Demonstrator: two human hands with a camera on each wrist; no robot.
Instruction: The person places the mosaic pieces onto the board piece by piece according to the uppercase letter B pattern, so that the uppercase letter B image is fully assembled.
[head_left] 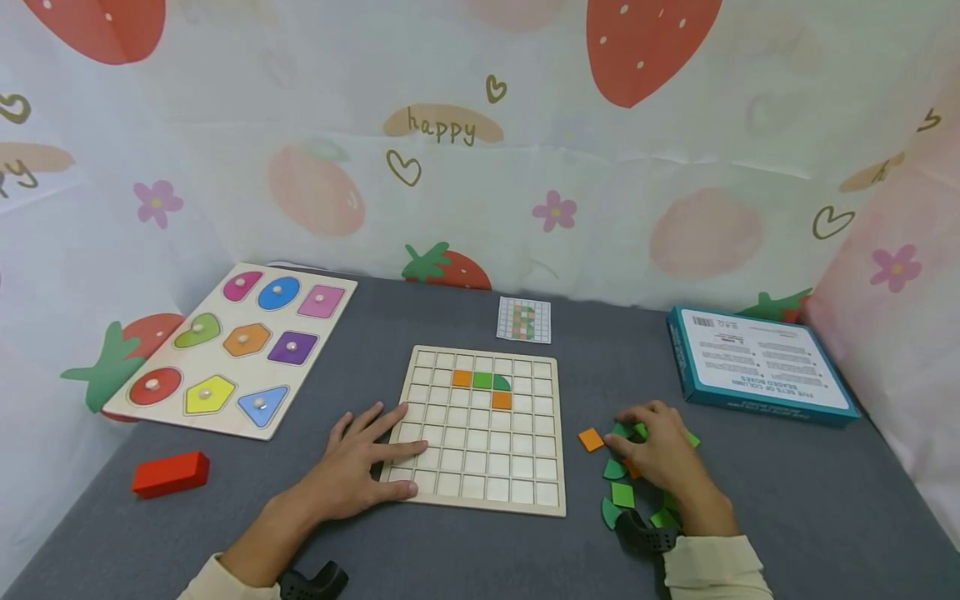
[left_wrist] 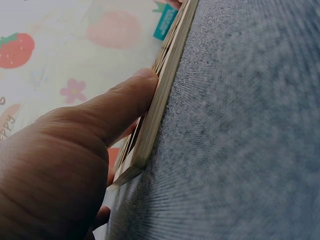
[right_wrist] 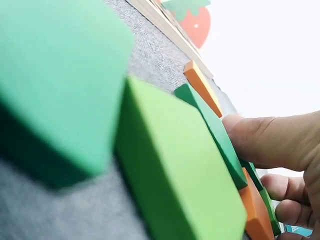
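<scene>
My left hand (head_left: 351,467) lies with spread fingers over the left edge of a wooden grid board (head_left: 487,508). In the left wrist view, its thumb (left_wrist: 125,102) rests along the board's edge (left_wrist: 159,107). Two orange squares, a green square (head_left: 483,380) and a dark green quarter-round tile (head_left: 502,383) sit in the grid's upper cells. To the board's right, my right hand (head_left: 663,446) reaches into loose tiles, thumb and forefinger pinching a dark green quarter-round tile (head_left: 621,430). An orange square (head_left: 591,440) lies just left of those fingertips. The palm hides part of the pile.
A small pattern card (head_left: 523,320) lies behind the board. At the back right is a teal box (head_left: 765,367). A shape puzzle board (head_left: 225,350) and a red block (head_left: 171,475) are on the left. A printed cloth (head_left: 450,200) hangs behind the grey tabletop.
</scene>
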